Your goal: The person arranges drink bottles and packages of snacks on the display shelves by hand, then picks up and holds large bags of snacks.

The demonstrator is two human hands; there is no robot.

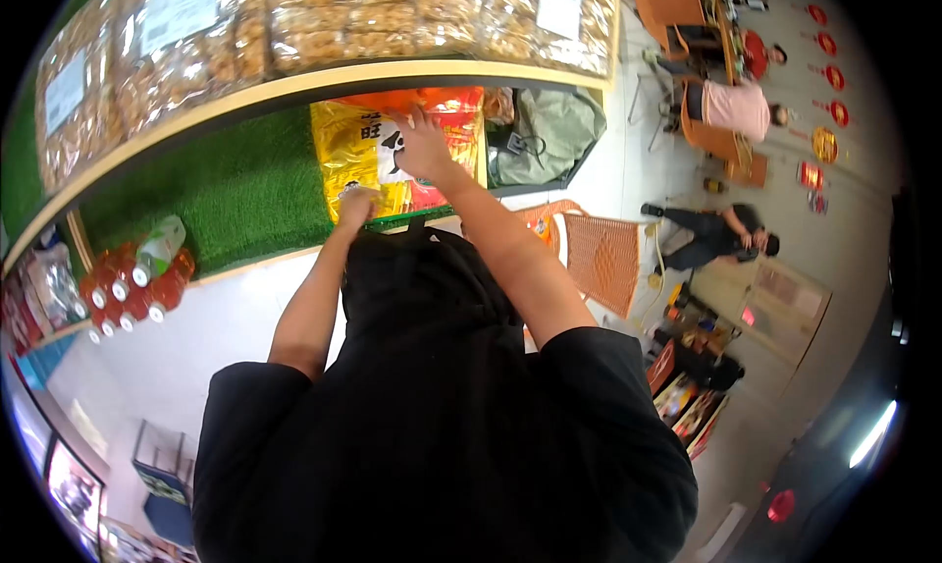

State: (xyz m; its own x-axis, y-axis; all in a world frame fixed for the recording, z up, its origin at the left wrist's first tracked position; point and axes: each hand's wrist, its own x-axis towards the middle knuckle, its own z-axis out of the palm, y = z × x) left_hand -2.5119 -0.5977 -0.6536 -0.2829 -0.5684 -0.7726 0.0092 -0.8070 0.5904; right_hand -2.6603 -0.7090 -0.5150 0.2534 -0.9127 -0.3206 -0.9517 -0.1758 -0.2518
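A large yellow, white and red snack bag [343, 160] with printed Chinese characters lies flat on a shelf lined with green artificial grass [235, 185]. My right hand [425, 149] rests on the bag's upper middle with its fingers spread. At the bag's near left edge, my left hand [356, 210] is closed, its curled fingers gripping the edge; the fingertips are partly hidden. A black bag or bundle [412, 278] hangs against my chest, just below the shelf edge.
Clear-wrapped packs of brown snacks [373, 23] fill the surface above. A grey-green bag [545, 136] lies right of the snack bag. Several bottles of reddish drink [118, 278] stand at left. A woven chair [601, 259] is close on the right; people are beyond, one in black [726, 234].
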